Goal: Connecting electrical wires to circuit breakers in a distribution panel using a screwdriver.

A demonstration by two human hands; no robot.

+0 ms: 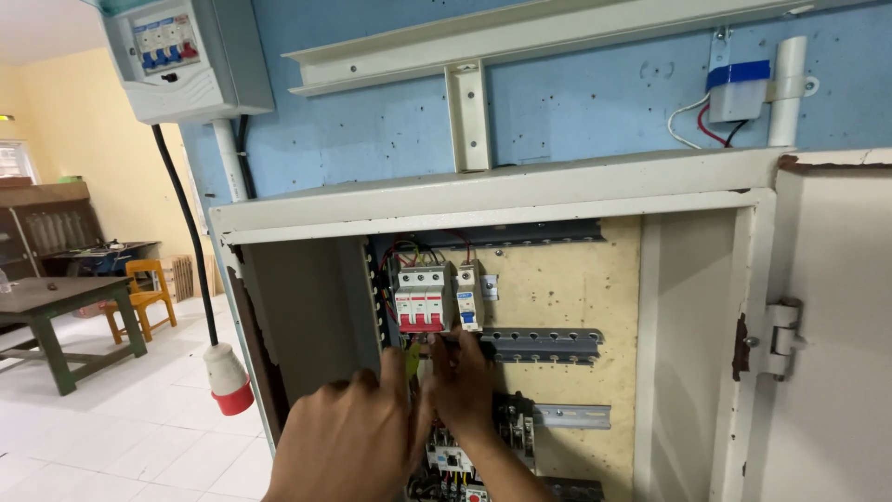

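Observation:
Both my hands reach into an open cream metal electrical cabinet. My left hand is raised in front of the lower wiring, its fingers curled near a small yellow-green piece just under the breakers. My right hand pinches at the wires directly below the red-and-white three-pole breaker. A smaller white breaker with a blue tab sits beside it on the rail. What the fingers grip is hidden. An empty perforated metal rail runs to the right. More components sit below my hands.
The cabinet door hangs open at right on a hinge. A grey distribution box is mounted top left, with a black cable ending in a red-and-white plug. A green table and yellow chair stand at far left.

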